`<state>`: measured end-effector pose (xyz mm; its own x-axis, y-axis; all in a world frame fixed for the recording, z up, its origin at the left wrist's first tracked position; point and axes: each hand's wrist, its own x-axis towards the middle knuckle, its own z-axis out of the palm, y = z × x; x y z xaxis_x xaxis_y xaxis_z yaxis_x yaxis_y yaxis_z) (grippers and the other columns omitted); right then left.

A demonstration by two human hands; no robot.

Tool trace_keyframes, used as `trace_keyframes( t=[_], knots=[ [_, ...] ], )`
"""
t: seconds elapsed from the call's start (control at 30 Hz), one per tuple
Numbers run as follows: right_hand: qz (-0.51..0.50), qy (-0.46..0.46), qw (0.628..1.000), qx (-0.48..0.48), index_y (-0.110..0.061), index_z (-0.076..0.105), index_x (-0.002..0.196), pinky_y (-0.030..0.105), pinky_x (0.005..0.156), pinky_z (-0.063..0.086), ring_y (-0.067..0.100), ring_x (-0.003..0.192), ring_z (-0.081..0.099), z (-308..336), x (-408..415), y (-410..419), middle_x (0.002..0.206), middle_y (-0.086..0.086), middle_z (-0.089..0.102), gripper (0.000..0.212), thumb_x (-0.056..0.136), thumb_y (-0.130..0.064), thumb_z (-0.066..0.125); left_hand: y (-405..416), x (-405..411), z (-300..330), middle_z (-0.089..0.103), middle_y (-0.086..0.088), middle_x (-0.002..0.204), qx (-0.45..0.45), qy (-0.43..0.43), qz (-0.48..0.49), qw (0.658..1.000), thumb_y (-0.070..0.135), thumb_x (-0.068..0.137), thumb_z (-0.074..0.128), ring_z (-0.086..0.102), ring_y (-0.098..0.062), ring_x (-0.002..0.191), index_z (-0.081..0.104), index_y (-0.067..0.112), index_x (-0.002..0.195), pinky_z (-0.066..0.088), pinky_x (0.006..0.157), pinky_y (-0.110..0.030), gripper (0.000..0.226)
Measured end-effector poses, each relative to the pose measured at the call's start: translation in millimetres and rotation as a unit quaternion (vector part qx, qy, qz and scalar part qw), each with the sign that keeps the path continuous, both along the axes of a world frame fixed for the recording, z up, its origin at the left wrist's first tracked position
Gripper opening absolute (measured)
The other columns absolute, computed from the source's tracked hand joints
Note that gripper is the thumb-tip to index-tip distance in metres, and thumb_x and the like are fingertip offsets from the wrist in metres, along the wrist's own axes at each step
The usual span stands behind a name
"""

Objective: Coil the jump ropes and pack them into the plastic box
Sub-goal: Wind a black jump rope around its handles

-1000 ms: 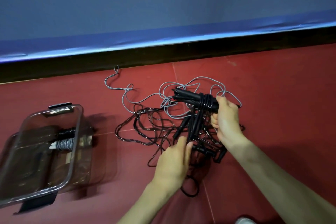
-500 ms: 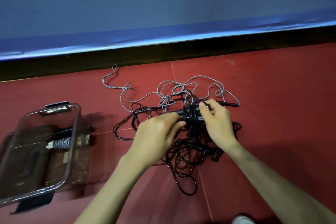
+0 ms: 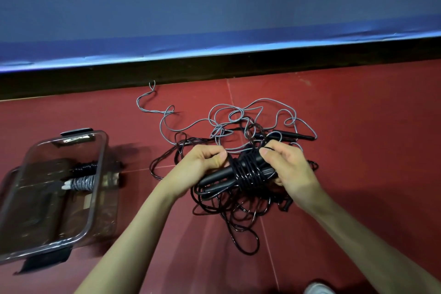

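I'm gripping the black bundle (image 3: pixel 248 172) w/ both hands, left (image 3: pixel 202 164) & right (image 3: pixel 290 169), above the floor pile. Box (image 3: pixel 95 200) holding approx 2 coils; grey rope (image 3: pixel 191 124) still loose.

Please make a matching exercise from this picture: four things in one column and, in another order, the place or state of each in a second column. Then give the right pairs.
Things
1. black rope bundle
2. grey rope
3. plastic box
4. grey-and-white coiled rope

Places or states
A. lies inside the box
B. held between the left hand and the right hand
C. lies loose on the red floor, uncoiled
D. stands open on the floor, left of the hands

Pairs: 1-B, 2-C, 3-D, 4-A
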<state>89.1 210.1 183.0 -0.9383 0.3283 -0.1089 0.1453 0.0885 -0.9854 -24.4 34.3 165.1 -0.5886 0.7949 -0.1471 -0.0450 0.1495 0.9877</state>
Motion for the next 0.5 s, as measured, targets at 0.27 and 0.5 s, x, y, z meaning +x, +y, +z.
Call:
trace_keyframes(
  t=[0.27, 0.5],
  knots=[
    [-0.075, 0.007, 0.981, -0.178, -0.024, 0.045, 0.059, 0.018, 0.039, 0.014, 0.008, 0.043, 0.017, -0.5, -9.5, -7.8, 0.057, -0.001, 0.026, 0.034, 0.091, -0.023, 0.053, 11.3, 21.7, -8.8, 0.049, 0.012, 0.061, -0.008, 0.061, 0.110, 0.992, 0.000, 0.084, 0.053, 0.041, -0.001, 0.056, 0.050, 0.006, 0.071, 0.035, 0.053, -0.012, 0.015],
    [-0.141, 0.007, 0.950, -0.278, -0.014, 0.036, 0.069, 0.016, 0.042, 0.007, 0.006, 0.032, 0.011, 7.1, -11.6, -11.9, 0.043, -0.008, 0.028, 0.031, 0.099, -0.016, 0.043, 35.7, 62.4, -11.1, 0.040, 0.014, 0.049, 0.038, 0.138, 0.283, 0.948, 0.033, 0.100, 0.039, 0.032, -0.003, 0.047, 0.056, 0.036, 0.070, 0.027, 0.048, -0.018, 0.035]
  ],
)
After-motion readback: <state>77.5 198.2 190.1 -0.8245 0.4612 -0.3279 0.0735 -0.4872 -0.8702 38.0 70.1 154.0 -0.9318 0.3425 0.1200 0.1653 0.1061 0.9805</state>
